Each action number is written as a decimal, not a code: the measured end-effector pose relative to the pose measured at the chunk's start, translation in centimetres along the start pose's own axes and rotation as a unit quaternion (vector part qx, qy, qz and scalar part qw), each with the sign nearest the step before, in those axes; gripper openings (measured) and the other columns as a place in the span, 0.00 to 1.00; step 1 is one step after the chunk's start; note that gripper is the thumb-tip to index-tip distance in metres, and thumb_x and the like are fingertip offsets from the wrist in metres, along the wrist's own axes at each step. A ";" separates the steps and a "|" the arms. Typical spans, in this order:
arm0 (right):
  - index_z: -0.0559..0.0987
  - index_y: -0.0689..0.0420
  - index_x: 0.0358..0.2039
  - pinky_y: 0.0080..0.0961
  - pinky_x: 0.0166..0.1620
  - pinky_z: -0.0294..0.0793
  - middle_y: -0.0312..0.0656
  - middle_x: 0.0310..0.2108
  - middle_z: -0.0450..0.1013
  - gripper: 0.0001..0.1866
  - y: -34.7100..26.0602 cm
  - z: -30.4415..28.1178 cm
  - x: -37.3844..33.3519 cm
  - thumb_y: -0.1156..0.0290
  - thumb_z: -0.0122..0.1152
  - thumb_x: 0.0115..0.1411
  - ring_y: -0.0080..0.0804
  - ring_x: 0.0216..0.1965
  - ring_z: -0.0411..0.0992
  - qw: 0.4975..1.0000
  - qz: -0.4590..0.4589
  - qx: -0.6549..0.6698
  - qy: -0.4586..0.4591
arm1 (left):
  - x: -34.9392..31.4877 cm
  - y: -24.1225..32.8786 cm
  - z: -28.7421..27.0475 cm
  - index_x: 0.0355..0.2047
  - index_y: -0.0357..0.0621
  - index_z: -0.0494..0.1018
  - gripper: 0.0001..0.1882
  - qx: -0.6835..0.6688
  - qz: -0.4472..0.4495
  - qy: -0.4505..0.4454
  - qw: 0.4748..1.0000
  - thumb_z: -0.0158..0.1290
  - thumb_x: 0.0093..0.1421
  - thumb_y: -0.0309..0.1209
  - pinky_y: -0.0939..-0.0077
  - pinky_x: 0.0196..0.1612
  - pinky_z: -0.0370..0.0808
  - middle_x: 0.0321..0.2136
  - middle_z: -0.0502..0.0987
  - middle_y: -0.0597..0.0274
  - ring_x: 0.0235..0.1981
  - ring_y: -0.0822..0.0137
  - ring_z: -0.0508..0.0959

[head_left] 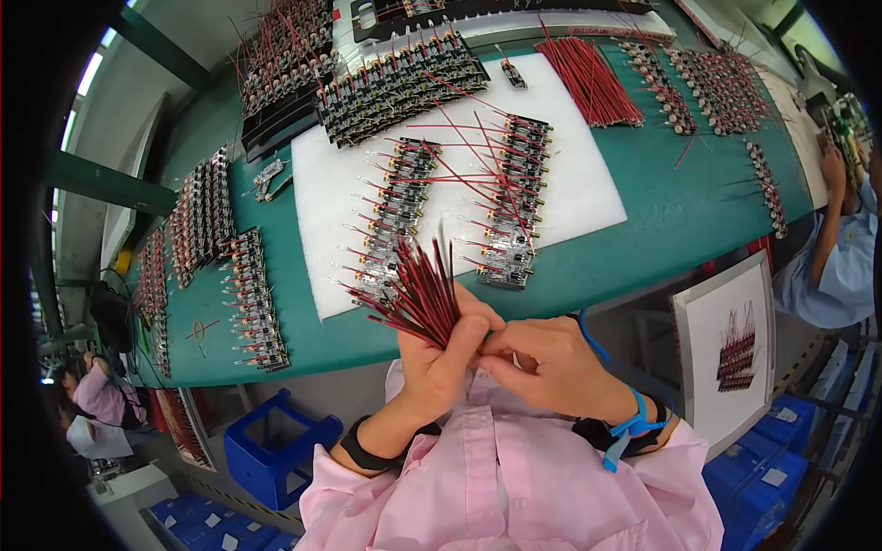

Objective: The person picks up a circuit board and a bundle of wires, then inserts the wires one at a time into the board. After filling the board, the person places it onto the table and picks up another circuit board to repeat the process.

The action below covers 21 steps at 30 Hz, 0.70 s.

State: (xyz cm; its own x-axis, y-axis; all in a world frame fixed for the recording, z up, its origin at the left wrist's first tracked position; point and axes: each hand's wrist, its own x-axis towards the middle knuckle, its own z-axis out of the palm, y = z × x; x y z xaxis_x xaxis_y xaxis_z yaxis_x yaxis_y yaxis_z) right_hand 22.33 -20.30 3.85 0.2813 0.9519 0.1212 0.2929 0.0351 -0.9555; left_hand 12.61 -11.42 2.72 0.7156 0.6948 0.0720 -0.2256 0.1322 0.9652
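My left hand (441, 358) is closed around a thick bundle of thin red wires (424, 298), which fan out above the thumb. Close beside it, the fingertips of my right hand (551, 367) are pinched together next to the left fingers; whatever lies between them is hidden. Just beyond the bundle, two columns of small circuit boards lie on a white foam sheet (588, 197): a left column (395, 207) and a right column (519, 174). Several loose red wires (459, 176) lie across both columns.
On the green table (661, 243) lie a pile of red wires (588, 83), wired board rows (400, 83) and rows of round parts (721, 87). A blue stool (276, 441) stands below on the left. At the right, a framed board (726, 340) leans near another person (827, 257).
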 end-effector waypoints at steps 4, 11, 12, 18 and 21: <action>0.71 0.61 0.18 0.16 0.17 0.59 0.36 0.13 0.66 0.02 0.6 -1.4 -0.1 0.78 0.55 0.42 0.21 0.14 0.62 0.995 0.061 0.075 -0.037 | -0.3 0.4 -0.4 0.21 0.34 0.66 0.06 -0.030 -0.077 -0.034 0.996 0.45 0.50 0.26 0.89 0.13 0.53 0.15 0.64 0.66 0.12 0.81 0.59; 0.71 0.63 0.20 0.15 0.18 0.59 0.36 0.14 0.66 0.03 1.2 -2.0 -0.1 0.77 0.53 0.44 0.18 0.15 0.61 0.991 0.078 0.102 -0.027 | 0.0 0.9 -0.4 0.23 0.33 0.67 0.03 0.059 -0.085 -0.069 0.992 0.49 0.46 0.22 0.90 0.16 0.55 0.16 0.66 0.67 0.16 0.81 0.62; 0.71 0.63 0.20 0.14 0.19 0.60 0.36 0.15 0.66 0.02 1.5 -1.9 -0.1 0.78 0.53 0.44 0.18 0.15 0.62 0.992 0.076 0.096 -0.008 | -0.1 0.8 -0.3 0.23 0.33 0.67 0.03 0.068 -0.089 -0.038 0.993 0.49 0.46 0.21 0.90 0.17 0.56 0.17 0.66 0.67 0.16 0.81 0.62; 0.71 0.65 0.22 0.13 0.22 0.62 0.37 0.16 0.67 0.03 1.9 -2.1 0.2 0.79 0.50 0.46 0.19 0.18 0.63 0.991 0.078 0.109 0.030 | 0.8 0.4 0.1 0.22 0.34 0.69 0.02 0.130 -0.049 0.021 0.990 0.48 0.48 0.22 0.89 0.17 0.58 0.13 0.66 0.71 0.15 0.83 0.61; 0.71 0.66 0.24 0.13 0.23 0.63 0.37 0.16 0.67 0.04 2.4 -2.1 0.2 0.78 0.49 0.47 0.18 0.18 0.64 0.989 0.085 0.116 0.029 | 0.8 0.2 0.1 0.22 0.34 0.69 0.03 0.144 -0.049 0.019 0.988 0.48 0.47 0.22 0.89 0.17 0.58 0.13 0.65 0.71 0.15 0.83 0.61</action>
State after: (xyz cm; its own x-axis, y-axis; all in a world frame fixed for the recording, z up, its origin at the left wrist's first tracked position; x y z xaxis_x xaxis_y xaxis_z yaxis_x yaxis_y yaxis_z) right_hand 24.96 -20.63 2.17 0.3615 0.9316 -0.0382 0.0204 -0.0488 -0.9986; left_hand 13.15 -10.90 2.99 0.6983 0.7151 -0.0300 0.0449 -0.0019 0.9990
